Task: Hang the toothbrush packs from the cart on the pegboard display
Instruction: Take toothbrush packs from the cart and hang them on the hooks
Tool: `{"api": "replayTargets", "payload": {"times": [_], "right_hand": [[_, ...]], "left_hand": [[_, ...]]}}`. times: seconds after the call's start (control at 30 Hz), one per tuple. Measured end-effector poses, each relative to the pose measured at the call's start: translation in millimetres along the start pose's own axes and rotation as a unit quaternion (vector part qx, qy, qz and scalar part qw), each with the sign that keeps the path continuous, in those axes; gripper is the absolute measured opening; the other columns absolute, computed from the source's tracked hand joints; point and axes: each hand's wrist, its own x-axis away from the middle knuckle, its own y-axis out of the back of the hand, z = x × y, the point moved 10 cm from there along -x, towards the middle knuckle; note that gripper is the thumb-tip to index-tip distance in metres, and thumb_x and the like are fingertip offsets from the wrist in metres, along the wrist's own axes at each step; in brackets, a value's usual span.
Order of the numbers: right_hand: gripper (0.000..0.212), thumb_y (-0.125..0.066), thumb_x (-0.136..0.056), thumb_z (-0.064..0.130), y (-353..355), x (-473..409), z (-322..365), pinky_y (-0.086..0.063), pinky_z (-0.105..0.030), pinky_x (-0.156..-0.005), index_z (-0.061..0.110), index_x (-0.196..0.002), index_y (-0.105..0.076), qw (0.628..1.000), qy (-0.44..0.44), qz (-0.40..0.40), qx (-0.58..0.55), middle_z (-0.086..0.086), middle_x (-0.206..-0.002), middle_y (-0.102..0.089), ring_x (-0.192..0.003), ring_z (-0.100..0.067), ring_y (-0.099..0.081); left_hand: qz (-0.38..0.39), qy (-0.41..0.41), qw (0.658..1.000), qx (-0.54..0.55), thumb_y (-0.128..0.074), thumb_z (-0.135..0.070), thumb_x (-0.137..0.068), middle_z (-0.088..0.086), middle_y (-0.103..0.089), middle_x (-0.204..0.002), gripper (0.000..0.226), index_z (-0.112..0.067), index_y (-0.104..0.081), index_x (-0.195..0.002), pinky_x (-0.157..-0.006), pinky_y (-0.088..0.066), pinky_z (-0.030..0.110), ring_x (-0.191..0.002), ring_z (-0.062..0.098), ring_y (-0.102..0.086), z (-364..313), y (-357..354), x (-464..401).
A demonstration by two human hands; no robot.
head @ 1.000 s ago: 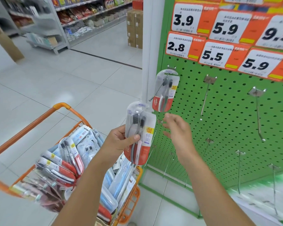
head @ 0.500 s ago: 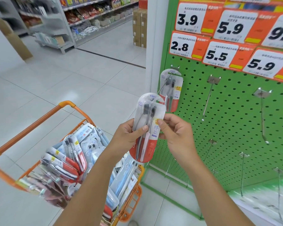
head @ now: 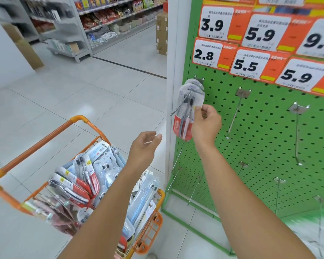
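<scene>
While pinched at its edge by right hand (head: pixel 206 124), pack (head: pixel 187 113) on top-left hook (head: pixel 179 106); left hand (head: pixel 144 146) loose, empty, above cart (head: pixel 79 120). Risk: sliding off if released early.

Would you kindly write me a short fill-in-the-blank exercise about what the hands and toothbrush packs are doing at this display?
1. The right hand pinches a clear-and-red toothbrush pack on the hook under the price tag reading ____.
2. The left hand hovers open and holds ____.
3. The perforated pegboard is coloured ____.
4. More packs lie in the wire cart with the ____ handle.

Missing words: 2.8; nothing; green; orange
</scene>
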Motion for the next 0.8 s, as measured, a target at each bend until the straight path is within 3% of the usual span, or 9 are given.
{"api": "replayTargets", "payload": {"times": [0.1, 0.2, 0.3, 0.37, 0.47, 0.53, 0.6, 0.67, 0.8], "right_hand": [[0.011, -0.065, -0.097, 0.020, 3, -11, -3, -0.054, -0.027, -0.067, 0.011, -0.096, -0.070, 1.000, -0.001, -0.026, 0.003, 0.006, -0.083, -0.069, -0.072, -0.007, -0.063], [0.019, -0.067, -0.096, 0.024, 14, -4, -9, -0.049, -0.011, -0.064, 0.008, -0.107, -0.067, 0.999, -0.026, -0.031, -0.004, 0.010, -0.090, -0.065, -0.076, 0.001, -0.060], [0.023, -0.068, -0.095, 0.021, 25, 36, -35, -0.053, -0.017, -0.081, 0.014, -0.115, -0.058, 0.999, -0.048, -0.023, -0.008, 0.010, -0.103, -0.061, -0.093, -0.006, -0.062], [0.025, -0.065, -0.095, 0.019, 20, 79, -55, -0.051, -0.022, -0.085, 0.014, -0.119, -0.057, 0.999, -0.045, 0.006, 0.015, 0.005, -0.112, -0.061, -0.101, -0.012, -0.061], [0.017, -0.064, -0.096, 0.017, -30, 158, -97, -0.050, -0.020, -0.079, 0.015, -0.112, -0.060, 0.977, -0.085, 0.187, 0.048, 0.004, -0.109, -0.064, -0.098, -0.014, -0.062], [0.010, -0.068, -0.094, 0.021, -79, 216, -131, -0.058, -0.037, -0.081, 0.018, -0.103, -0.065, 0.921, -0.119, 0.358, 0.098, 0.005, -0.100, -0.067, -0.093, -0.014, -0.065], [0.009, -0.072, -0.091, 0.024, -123, 264, -149, -0.058, -0.049, -0.086, 0.018, -0.096, -0.068, 0.856, -0.127, 0.478, 0.151, 0.003, -0.092, -0.069, -0.086, -0.017, -0.067], [0.016, -0.073, -0.091, 0.028, -166, 295, -150, -0.057, -0.043, -0.087, 0.016, -0.100, -0.068, 0.816, -0.109, 0.538, 0.181, 0.001, -0.095, -0.067, -0.091, -0.022, -0.067], [0.033, -0.070, -0.092, 0.028, -243, 322, -147, -0.047, -0.032, -0.089, 0.009, -0.119, -0.064, 0.791, -0.049, 0.561, 0.239, -0.003, -0.110, -0.063, -0.110, -0.024, -0.062]], "left_hand": [[-0.001, 0.020, 1.000, -0.007, -0.063, -0.043, -0.095, -0.012, -0.065, -0.112, 0.026, -0.027, -0.065, -0.115, -0.097, -0.052, 0.036, -0.108, 0.009, -0.063, 15, 6, 6], [-0.017, 0.040, 0.999, -0.009, -0.065, -0.042, -0.094, -0.010, -0.066, -0.110, 0.021, -0.028, -0.067, -0.109, -0.098, -0.053, 0.039, -0.107, 0.011, -0.064, 30, 18, 16], [-0.055, 0.076, 0.995, -0.027, -0.066, -0.039, -0.094, -0.008, -0.065, -0.106, 0.020, -0.024, -0.068, -0.107, -0.092, -0.055, 0.035, -0.101, 0.013, -0.064, 63, 45, 37], [-0.092, 0.108, 0.989, -0.034, -0.066, -0.036, -0.095, -0.007, -0.065, -0.101, 0.019, -0.021, -0.069, -0.106, -0.090, -0.054, 0.034, -0.097, 0.014, -0.064, 93, 73, 57], [-0.166, 0.154, 0.973, -0.043, -0.069, -0.033, -0.093, -0.005, -0.067, -0.095, 0.016, -0.019, -0.068, -0.100, -0.083, -0.053, 0.032, -0.089, 0.014, -0.064, 136, 125, 93], [-0.213, 0.182, 0.959, -0.049, -0.069, -0.031, -0.093, -0.005, -0.068, -0.090, 0.013, -0.019, -0.069, -0.095, -0.078, -0.051, 0.030, -0.081, 0.013, -0.063, 158, 163, 116], [-0.241, 0.210, 0.946, -0.047, -0.069, -0.030, -0.093, -0.002, -0.067, -0.084, 0.013, -0.017, -0.068, -0.092, -0.071, -0.052, 0.030, -0.071, 0.014, -0.062, 176, 200, 133], [-0.261, 0.233, 0.936, -0.034, -0.069, -0.028, -0.091, 0.004, -0.069, -0.084, 0.017, -0.011, -0.069, -0.094, -0.064, -0.054, 0.031, -0.064, 0.017, -0.064, 192, 236, 143], [-0.275, 0.252, 0.928, 0.004, -0.066, -0.019, -0.091, 0.001, -0.071, -0.071, 0.011, -0.013, -0.066, -0.081, -0.069, -0.053, 0.032, -0.067, 0.016, -0.065, 219, 290, 146]]}}
